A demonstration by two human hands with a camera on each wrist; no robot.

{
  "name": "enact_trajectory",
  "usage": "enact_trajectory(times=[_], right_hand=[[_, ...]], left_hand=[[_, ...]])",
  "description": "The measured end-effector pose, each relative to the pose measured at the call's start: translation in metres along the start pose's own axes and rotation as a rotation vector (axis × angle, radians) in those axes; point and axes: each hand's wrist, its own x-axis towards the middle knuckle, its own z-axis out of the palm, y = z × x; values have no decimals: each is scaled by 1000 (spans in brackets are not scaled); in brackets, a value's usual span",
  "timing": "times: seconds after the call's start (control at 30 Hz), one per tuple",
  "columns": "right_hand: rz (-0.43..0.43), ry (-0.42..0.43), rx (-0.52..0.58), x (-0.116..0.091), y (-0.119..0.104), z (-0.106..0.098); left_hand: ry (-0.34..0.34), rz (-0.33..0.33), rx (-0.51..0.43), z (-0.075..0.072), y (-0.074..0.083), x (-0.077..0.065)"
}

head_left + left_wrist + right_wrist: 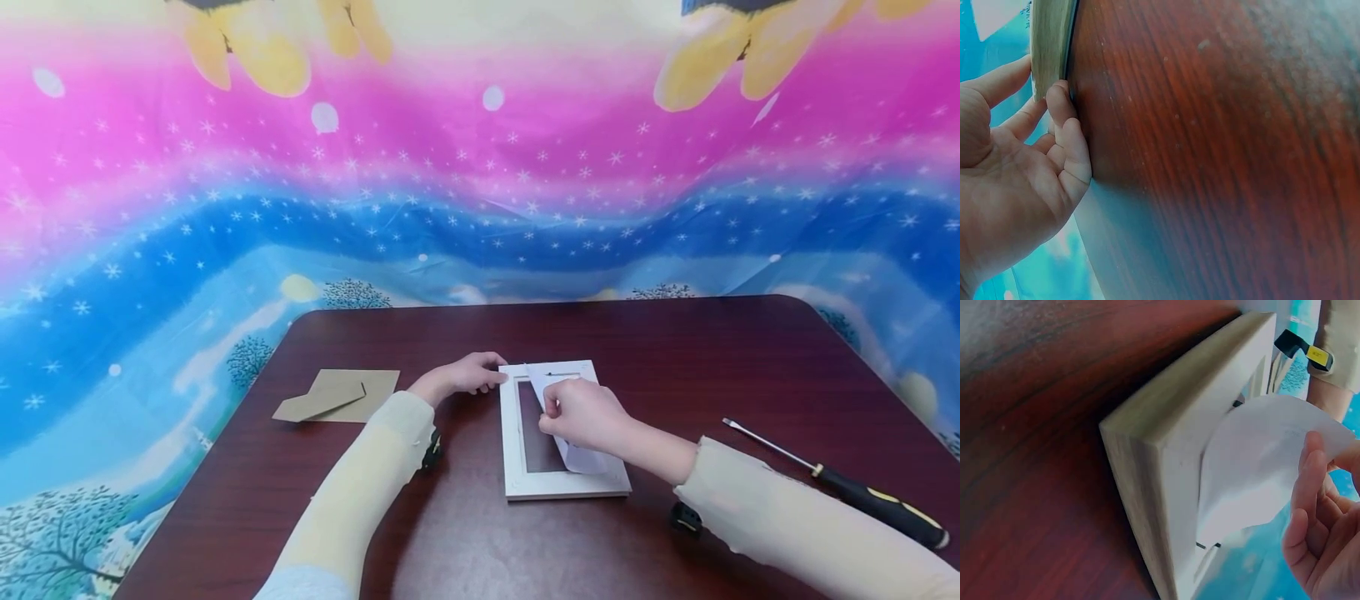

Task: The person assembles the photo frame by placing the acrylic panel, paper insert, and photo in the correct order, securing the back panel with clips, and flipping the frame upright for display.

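A white picture frame point(510, 433) lies on the dark wooden table, its inner opening showing dark brown on the left side. At its upper left corner is my left hand point(474, 372), gripping the edge; in the left wrist view the fingers point(1060, 106) curl against the frame's side point(1050, 44). My right hand point(587, 414) pinches a sheet of white paper point(1254, 462) by its edge over the opening. The sheet bends upward, its far side still within the frame. Small dark tabs point(1209, 545) show at the opening's rim in the right wrist view.
A brown backing board point(382, 387) with a fold-out stand point(322, 402) lies left of my left arm. On the right rests a screwdriver point(862, 496) with a black and yellow handle, close to my right sleeve. A colourful printed cloth point(480, 167) hangs behind the table.
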Motion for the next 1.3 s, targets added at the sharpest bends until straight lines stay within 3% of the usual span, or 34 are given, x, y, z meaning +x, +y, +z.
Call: enact_trajectory(times=[0.7,1.3], right_hand=[[32,-38,-56,13,-4,30],[-4,-64,-61,13,-6,35]], left_hand=[[-16,3,-22,-2,-3,4],[-4,9,-21,0,0,0]])
